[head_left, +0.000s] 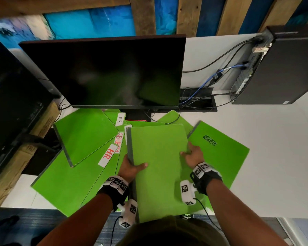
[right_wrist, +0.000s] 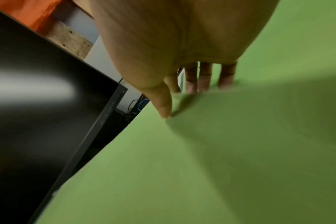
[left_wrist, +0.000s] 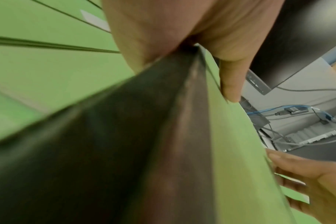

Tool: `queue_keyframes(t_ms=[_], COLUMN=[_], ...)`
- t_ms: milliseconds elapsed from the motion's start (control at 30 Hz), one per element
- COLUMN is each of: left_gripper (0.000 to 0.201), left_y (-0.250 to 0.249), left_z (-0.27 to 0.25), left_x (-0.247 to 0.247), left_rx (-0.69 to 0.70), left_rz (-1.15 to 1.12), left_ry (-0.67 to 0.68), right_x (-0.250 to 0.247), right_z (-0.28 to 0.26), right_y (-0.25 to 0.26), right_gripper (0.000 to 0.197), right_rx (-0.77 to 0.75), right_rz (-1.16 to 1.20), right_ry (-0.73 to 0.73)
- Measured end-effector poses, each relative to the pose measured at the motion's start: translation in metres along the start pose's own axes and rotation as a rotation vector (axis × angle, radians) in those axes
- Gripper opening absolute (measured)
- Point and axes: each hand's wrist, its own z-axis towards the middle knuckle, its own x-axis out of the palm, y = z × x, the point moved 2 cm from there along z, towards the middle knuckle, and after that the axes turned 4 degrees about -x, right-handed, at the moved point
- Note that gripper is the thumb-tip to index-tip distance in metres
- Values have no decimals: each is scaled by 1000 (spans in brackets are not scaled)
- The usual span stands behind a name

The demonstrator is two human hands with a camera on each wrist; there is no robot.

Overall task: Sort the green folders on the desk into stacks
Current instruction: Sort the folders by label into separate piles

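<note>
We held one green folder above the pile, in front of the monitor. Our left hand gripped its dark spine edge, thumb curled over the cover. Our right hand pinched the opposite edge, fingers beneath it, thumb on top. Other folders lay fanned across the desk, two labelled "H.R", one "SECURITY". A computer tower stood to the right.

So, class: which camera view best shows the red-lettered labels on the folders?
The head view: the H.R. label and SECURITY label read clearly there. The left wrist view shows only a blurred white label, unreadable; the right wrist view shows none.
</note>
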Motion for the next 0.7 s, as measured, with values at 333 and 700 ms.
queue_keyframes(t_ms=[333, 700], left_gripper=[63, 35], left_y=[-3, -18], left_z=[5, 34], left_x=[-11, -88], left_rx=[12, -96], left_rz=[-113, -112], left_ry=[4, -112], right_x=[-5, -80], right_z=[15, 2], right_y=[-2, -79], right_gripper=[52, 96], right_rx=[55, 646], right_rz=[20, -58], right_ry=[194, -449])
